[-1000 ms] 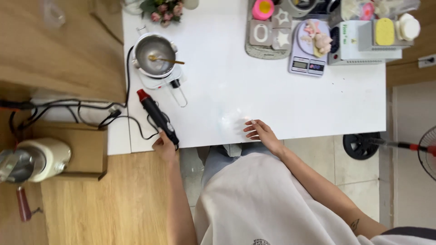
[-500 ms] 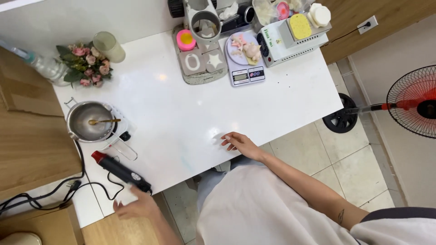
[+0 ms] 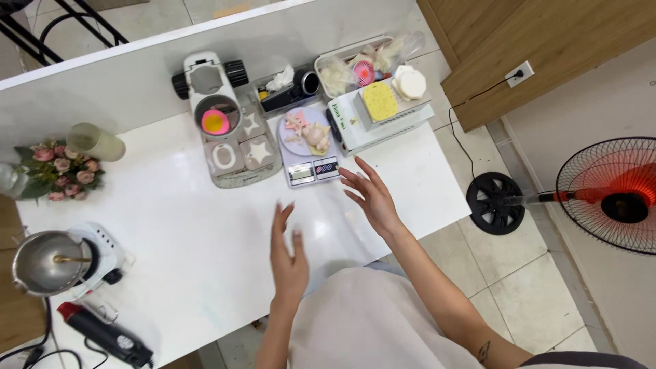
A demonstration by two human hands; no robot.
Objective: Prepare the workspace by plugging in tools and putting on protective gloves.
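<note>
My left hand [image 3: 288, 254] hovers over the middle of the white table [image 3: 198, 225], fingers apart, holding nothing. My right hand [image 3: 370, 195] is raised just in front of a small kitchen scale [image 3: 312, 170], also empty with spread fingers. The scale carries a plate of pale pink and cream pieces [image 3: 305, 131]. A grey mould tray [image 3: 236, 154] with a ring shape and star shapes lies left of the scale. Far behind my left hand, at the table's near left corner, lies a black and red heat gun [image 3: 106, 334].
A metal pot with a spoon [image 3: 44, 262] sits on a small white hotplate at left. A bouquet of pink roses [image 3: 58, 171] and a pale candle [image 3: 96, 142] stand at far left. A white box with a yellow sponge [image 3: 380, 109] is at the back right. A red standing fan [image 3: 608, 198] is on the floor at right.
My left hand has let go of the heat gun and moved to the table's middle. My right hand lifted off the table toward the scale. The view swung right.
</note>
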